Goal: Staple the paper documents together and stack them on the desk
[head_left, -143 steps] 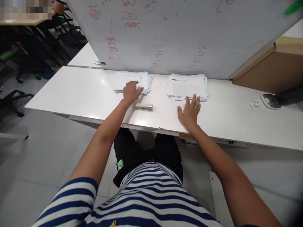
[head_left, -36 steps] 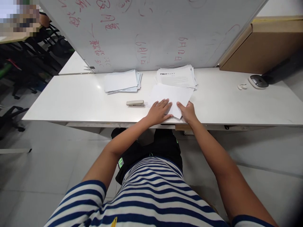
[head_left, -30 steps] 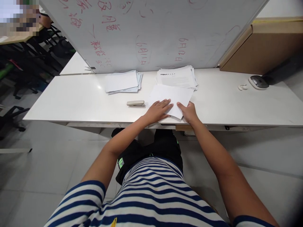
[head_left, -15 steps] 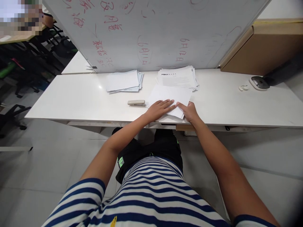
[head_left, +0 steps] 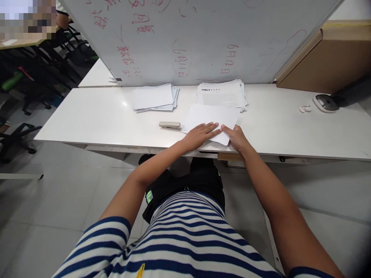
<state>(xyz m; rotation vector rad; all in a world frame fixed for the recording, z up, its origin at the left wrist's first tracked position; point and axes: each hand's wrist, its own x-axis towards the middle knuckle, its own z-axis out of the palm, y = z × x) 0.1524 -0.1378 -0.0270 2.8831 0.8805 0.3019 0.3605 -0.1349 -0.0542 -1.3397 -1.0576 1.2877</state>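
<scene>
White sheets of paper (head_left: 213,114) lie near the front of the desk, turned slightly askew. My left hand (head_left: 202,135) rests flat on them with its fingers stretched out to the right. At their right edge, my right hand (head_left: 236,137) grips the paper, thumb on top and the other fingers hidden from sight. A beige stapler (head_left: 169,125) lies just left of the sheets, close to their left corner. Behind them is a stack of printed papers (head_left: 222,94). Another paper stack (head_left: 153,97) sits farther left.
A whiteboard (head_left: 197,42) with red writing stands along the back of the white desk (head_left: 87,119). To the right are a cardboard box (head_left: 327,58), a dark-topped white device (head_left: 326,103) and a small white object (head_left: 305,109). Chairs stand on the floor at far left.
The view has shifted slightly, so the desk things appear a little farther right. Both hands keep nearly the same position on the paper.
</scene>
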